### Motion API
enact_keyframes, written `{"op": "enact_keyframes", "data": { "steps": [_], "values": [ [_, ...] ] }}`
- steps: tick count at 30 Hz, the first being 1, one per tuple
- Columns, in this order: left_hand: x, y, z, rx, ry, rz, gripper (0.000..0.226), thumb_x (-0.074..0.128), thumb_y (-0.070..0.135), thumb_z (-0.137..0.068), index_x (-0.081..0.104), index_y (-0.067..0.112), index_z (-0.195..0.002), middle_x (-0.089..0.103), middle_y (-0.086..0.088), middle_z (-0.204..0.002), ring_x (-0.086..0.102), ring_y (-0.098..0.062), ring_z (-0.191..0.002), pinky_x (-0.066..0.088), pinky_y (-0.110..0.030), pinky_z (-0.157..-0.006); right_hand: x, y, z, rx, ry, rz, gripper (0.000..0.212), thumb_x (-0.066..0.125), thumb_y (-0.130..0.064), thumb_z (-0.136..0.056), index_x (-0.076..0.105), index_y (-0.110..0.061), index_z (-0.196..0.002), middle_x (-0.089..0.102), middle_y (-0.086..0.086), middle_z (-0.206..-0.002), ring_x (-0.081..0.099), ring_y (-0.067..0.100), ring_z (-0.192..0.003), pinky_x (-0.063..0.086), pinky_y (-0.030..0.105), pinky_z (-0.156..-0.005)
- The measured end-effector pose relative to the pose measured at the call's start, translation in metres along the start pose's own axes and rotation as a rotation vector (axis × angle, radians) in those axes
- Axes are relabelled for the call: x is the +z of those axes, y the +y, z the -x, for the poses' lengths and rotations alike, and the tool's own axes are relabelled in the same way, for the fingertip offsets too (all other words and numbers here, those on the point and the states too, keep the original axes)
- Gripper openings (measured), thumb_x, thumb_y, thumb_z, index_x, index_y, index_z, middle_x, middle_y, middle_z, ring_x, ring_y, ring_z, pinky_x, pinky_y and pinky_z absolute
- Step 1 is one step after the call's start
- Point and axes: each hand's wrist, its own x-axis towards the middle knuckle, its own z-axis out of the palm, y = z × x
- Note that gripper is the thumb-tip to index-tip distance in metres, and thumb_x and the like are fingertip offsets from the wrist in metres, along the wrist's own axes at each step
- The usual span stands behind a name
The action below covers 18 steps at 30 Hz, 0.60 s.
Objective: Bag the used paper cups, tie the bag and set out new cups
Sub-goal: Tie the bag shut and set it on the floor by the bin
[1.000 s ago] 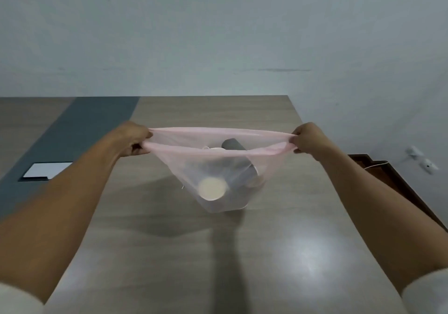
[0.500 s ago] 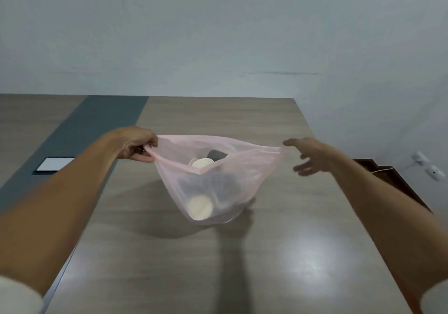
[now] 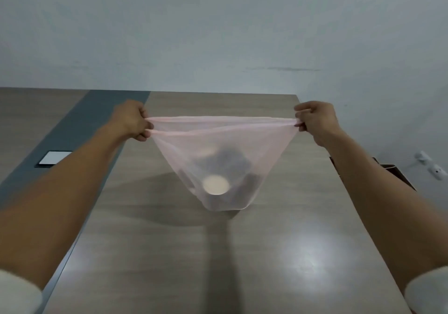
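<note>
Now that the right hand (image 3: 315, 119), open and off the rim half a second ago, is gripping again like the left hand (image 3: 132, 120), both fists are stretching the pink bag (image 3: 225, 144) of used cups (image 3: 215, 185) taut above the table (image 3: 278, 253), likely readying the tie.

We are holding both arms stretched forward and spread wide apart. Our left hand (image 3: 132, 119) is curling into a fist, fingers clenched tight. Our right hand (image 3: 315, 119) is pinching likewise, knuckles up. Pale sleeves are bunching at both elbows, forearms bare.
</note>
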Motion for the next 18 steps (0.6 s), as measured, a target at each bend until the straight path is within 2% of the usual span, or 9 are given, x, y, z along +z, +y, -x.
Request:
{"op": "enact_keyframes", "data": {
  "steps": [1,3,6,8,10,12,14,16,18],
  "values": [
    [-0.002,0.003,-0.002,0.015,-0.009,0.062,0.018,0.073,-0.004,-0.087,0.058,0.004,-0.081,0.066,-0.020,-0.061,0.062,-0.019,-0.036,0.051,-0.026,-0.037,-0.004,-0.005,-0.002,0.003,0.036,-0.062,0.018,0.066,0.006,-0.090,0.071,0.001,-0.106,0.064,0.011,-0.077,0.061,0.009,-0.042,0.052,0.021,-0.046],
    [-0.006,0.003,-0.001,0.017,-0.130,0.098,0.011,0.071,-0.001,-0.090,0.062,0.001,-0.085,0.065,-0.017,-0.057,0.061,-0.016,-0.037,0.054,-0.025,-0.039,-0.014,-0.008,0.000,0.012,0.040,-0.167,0.020,0.075,0.002,-0.086,0.070,0.001,-0.106,0.066,0.012,-0.078,0.061,0.011,-0.046,0.051,0.021,-0.048],
    [-0.014,-0.007,0.005,-0.034,-0.394,0.017,0.009,0.072,0.007,-0.092,0.071,-0.002,-0.089,0.068,-0.011,-0.061,0.066,-0.012,-0.048,0.058,-0.023,-0.048,-0.033,0.004,0.004,0.068,-0.214,-0.146,0.027,0.080,0.000,-0.083,0.071,0.005,-0.108,0.068,0.014,-0.085,0.062,0.015,-0.061,0.052,0.020,-0.056],
    [-0.012,-0.013,0.005,-0.069,-0.455,0.029,0.009,0.073,0.008,-0.091,0.072,-0.001,-0.092,0.069,-0.011,-0.067,0.067,-0.012,-0.053,0.058,-0.024,-0.051,-0.046,0.015,0.006,0.105,-0.387,-0.008,0.029,0.078,0.004,-0.083,0.072,0.006,-0.111,0.068,0.016,-0.084,0.062,0.016,-0.065,0.054,0.020,-0.059],
    [-0.003,-0.013,0.004,-0.097,-0.404,0.100,0.002,0.069,0.004,-0.093,0.067,0.004,-0.092,0.068,-0.014,-0.075,0.068,-0.011,-0.053,0.058,-0.024,-0.050,-0.050,0.024,0.004,0.047,-0.366,0.267,0.026,0.075,0.010,-0.080,0.077,0.002,-0.105,0.068,0.016,-0.076,0.059,0.016,-0.060,0.052,0.022,-0.053],
    [0.009,-0.005,-0.003,-0.165,-0.311,0.321,0.014,0.057,-0.002,-0.097,0.060,0.009,-0.091,0.065,-0.015,-0.084,0.070,-0.009,-0.054,0.057,-0.023,-0.047,-0.044,0.030,0.001,-0.068,-0.215,0.513,0.021,0.067,0.006,-0.081,0.081,-0.003,-0.093,0.065,0.010,-0.065,0.053,0.015,-0.053,0.044,0.021,-0.047],
    [0.020,0.004,-0.009,-0.275,-0.255,0.576,0.021,0.043,-0.007,-0.101,0.057,0.009,-0.098,0.065,-0.015,-0.095,0.075,-0.012,-0.060,0.057,-0.024,-0.046,-0.033,0.029,0.002,-0.112,-0.117,0.603,0.018,0.062,0.000,-0.085,0.079,-0.003,-0.086,0.066,0.008,-0.063,0.056,0.015,-0.050,0.043,0.019,-0.047],
    [0.028,0.008,-0.012,-0.358,-0.237,0.708,0.024,0.034,-0.009,-0.103,0.055,0.003,-0.108,0.062,-0.017,-0.106,0.077,-0.019,-0.072,0.059,-0.025,-0.050,-0.027,0.029,-0.002,-0.030,-0.162,0.508,0.018,0.058,0.000,-0.090,0.076,0.001,-0.089,0.072,0.018,-0.072,0.067,0.019,-0.049,0.053,0.023,-0.045],
    [0.032,0.005,-0.015,-0.373,-0.252,0.742,0.024,0.036,-0.012,-0.101,0.058,-0.002,-0.102,0.058,-0.019,-0.113,0.071,-0.024,-0.087,0.061,-0.025,-0.054,-0.028,0.027,-0.006,0.096,-0.183,0.221,0.011,0.062,0.006,-0.093,0.072,0.009,-0.096,0.073,0.028,-0.088,0.075,0.025,-0.059,0.062,0.027,-0.054]
  ]
}}
